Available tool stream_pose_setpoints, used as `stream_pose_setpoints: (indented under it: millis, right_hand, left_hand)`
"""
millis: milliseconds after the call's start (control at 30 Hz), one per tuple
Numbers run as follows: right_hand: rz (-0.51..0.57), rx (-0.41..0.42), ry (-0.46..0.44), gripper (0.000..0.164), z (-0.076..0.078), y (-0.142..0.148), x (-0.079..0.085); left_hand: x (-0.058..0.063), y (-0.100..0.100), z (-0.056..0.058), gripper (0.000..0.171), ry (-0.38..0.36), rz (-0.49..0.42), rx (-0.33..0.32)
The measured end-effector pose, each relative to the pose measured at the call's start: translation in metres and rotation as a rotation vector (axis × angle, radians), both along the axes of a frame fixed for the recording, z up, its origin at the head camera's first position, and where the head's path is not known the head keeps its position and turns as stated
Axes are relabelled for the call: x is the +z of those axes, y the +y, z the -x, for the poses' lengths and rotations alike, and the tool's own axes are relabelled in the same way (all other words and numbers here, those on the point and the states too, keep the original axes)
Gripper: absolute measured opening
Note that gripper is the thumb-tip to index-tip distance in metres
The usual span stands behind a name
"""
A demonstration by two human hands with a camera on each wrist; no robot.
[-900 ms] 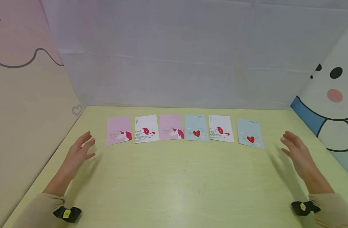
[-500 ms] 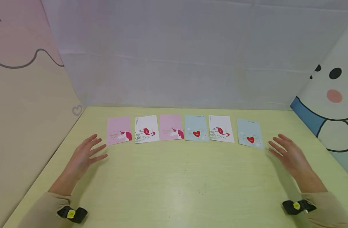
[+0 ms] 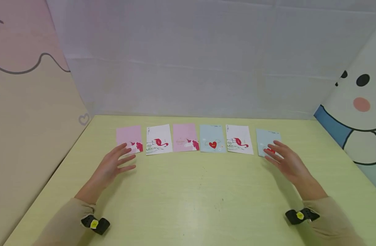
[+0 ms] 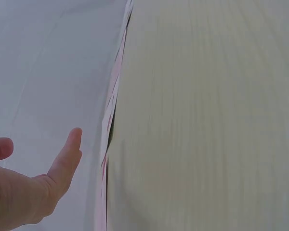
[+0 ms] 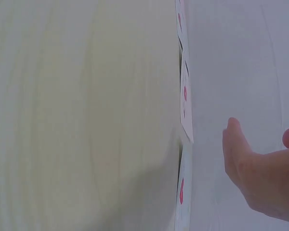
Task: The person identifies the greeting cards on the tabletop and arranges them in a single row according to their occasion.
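Several cards lie in a row along the back of the table. From the left come a pink unicorn card (image 3: 128, 134), a white flamingo card (image 3: 158, 133), a second pink unicorn card (image 3: 184, 133), a blue winged-heart card (image 3: 211, 133), another flamingo card (image 3: 238, 133) and another blue heart card (image 3: 264, 135). My left hand (image 3: 109, 167), fingers spread, overlaps the lower part of the leftmost card in the head view. My right hand (image 3: 289, 164) likewise covers part of the rightmost card's heart. Both hands hold nothing; the wrist views show them raised above the tabletop.
The pale wooden table (image 3: 188, 194) ends at a white cloth backdrop (image 3: 188, 61). A cream and pink printed panel (image 3: 28, 112) stands at the left, a cartoon-printed panel (image 3: 357, 116) at the right. Black bands sit on both wrists.
Both hands have moved inward, the left to the right and the right to the left, and now overlap the end cards in view. Their fingers have spread. The cards lie as before.
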State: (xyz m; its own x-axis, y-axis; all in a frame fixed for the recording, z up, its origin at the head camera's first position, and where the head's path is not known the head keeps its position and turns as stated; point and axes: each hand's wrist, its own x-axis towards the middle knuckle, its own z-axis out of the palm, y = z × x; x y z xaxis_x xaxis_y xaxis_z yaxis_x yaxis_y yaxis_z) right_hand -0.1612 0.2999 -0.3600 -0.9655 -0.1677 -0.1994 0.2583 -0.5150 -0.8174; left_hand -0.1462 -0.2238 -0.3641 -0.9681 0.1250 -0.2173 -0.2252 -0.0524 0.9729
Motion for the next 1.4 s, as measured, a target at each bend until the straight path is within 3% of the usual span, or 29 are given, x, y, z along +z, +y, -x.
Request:
stream_pose_setpoints:
  millis: [200, 500, 867, 1100, 1400]
  right_hand:
    - [-0.190, 0.049, -0.007, 0.067, 0.010, -0.032, 0.002]
    - [-0.303, 0.094, -0.013, 0.057, 0.028, -0.070, 0.002]
    - [-0.364, 0.158, 0.014, 0.052, 0.053, -0.116, -0.002]
    - [-0.370, 0.179, -0.005, 0.051, 0.061, -0.141, -0.004]
    - [-0.406, 0.207, -0.022, 0.051, 0.069, -0.164, -0.006]
  left_hand:
    - [-0.005, 0.019, 0.012, 0.062, 0.001, 0.015, -0.044]
    - [-0.011, 0.047, 0.031, 0.053, -0.008, 0.019, -0.062]
    - [-0.015, 0.074, 0.048, 0.049, -0.020, 0.022, -0.068]
    - [-0.015, 0.087, 0.053, 0.050, -0.016, 0.017, -0.105]
    - [-0.017, 0.099, 0.058, 0.050, -0.056, 0.011, -0.089]
